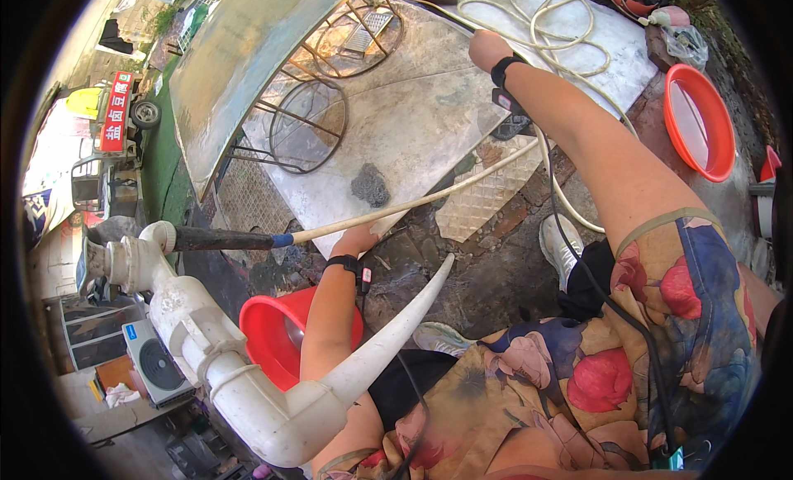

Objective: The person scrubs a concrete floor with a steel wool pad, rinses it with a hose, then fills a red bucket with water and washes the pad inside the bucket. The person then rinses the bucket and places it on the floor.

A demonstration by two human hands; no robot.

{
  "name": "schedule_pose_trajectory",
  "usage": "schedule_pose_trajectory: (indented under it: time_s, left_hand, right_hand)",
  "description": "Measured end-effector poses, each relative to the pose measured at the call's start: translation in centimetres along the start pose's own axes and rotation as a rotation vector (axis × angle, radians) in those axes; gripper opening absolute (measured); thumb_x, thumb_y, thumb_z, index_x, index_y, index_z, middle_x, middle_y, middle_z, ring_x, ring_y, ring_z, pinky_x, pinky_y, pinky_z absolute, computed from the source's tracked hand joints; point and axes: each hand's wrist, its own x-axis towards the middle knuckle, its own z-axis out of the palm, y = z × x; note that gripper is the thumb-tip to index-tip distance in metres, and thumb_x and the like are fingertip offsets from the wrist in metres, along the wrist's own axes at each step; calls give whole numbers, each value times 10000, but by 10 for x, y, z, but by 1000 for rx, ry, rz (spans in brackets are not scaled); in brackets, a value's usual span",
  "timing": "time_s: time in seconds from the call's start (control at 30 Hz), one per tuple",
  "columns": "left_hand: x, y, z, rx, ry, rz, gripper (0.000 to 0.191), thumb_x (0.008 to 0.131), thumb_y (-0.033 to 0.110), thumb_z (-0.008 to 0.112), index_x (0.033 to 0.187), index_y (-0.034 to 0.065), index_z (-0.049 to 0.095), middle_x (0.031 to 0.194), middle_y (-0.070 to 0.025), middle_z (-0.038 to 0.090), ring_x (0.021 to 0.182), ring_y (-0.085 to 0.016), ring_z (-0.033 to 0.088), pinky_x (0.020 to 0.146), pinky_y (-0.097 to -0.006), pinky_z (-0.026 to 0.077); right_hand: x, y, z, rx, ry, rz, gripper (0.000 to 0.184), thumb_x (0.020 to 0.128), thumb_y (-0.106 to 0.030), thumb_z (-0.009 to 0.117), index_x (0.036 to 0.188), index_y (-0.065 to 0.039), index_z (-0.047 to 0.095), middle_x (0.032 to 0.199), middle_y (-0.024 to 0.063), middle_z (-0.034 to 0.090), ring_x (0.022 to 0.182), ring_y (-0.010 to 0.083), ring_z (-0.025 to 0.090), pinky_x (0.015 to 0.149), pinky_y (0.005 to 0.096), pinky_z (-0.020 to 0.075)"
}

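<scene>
A large whitish board [427,102] lies before me, with a dark grey scouring pad [370,185] on it. At its near corner my left hand [356,239] closes on the edge, the fingertips partly hidden. Further out, my right hand [489,48] is curled at its right-hand edge; the fingers are mostly hidden behind the hand. A pale hose [427,197] runs from a tap fitting across the board's near corner, just above my left hand. On the far left, a tipped table shows its worn top [248,77] and rusty metal legs with rings [339,136].
White plastic pipework [204,340] rises close on the left, its tapered spout pointing towards the middle. A red bucket [263,347] stands beneath it. To the right are a red basin [730,136] and coiled hose [573,43] on another pale sheet. A textured tile slab [483,195] lies on broken ground.
</scene>
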Motion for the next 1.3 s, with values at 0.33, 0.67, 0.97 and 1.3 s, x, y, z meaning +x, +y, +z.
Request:
schedule_pose_trajectory:
  time_s: [0.33,0.67,0.97,1.3]
  left_hand:
    - [3,-5,4,3,14,0,595,855,364,639,1369,86,526,1404,-216,489,1334,-353,427,1117,-380,338]
    - [6,-6,4,61,17,6,605,858,356,639,1375,68,515,1409,-228,481,1337,-360,424,1121,-381,332]
    - [5,0,1,36,4,-13,605,865,357,633,1386,79,504,1420,-224,469,1346,-352,414,1124,-383,326]
    - [5,-5,3,26,-9,-23,619,872,376,632,1396,78,492,1438,-216,451,1354,-351,403,1127,-383,321]
  right_hand:
    - [1,-1,1,11,-2,-10,286,872,-124,478,1015,-25,704,1056,247,676,999,380,666,864,450,525]
    - [-10,-5,-6,-3,49,-91,232,872,-107,499,937,20,682,936,251,687,894,379,687,766,453,555]
    - [0,-2,1,-26,4,-26,286,872,-121,481,1020,-34,709,1050,232,682,1001,372,665,862,447,526]
    - [5,0,23,-45,46,-157,221,846,-85,497,898,19,685,931,227,685,878,363,682,786,436,546]
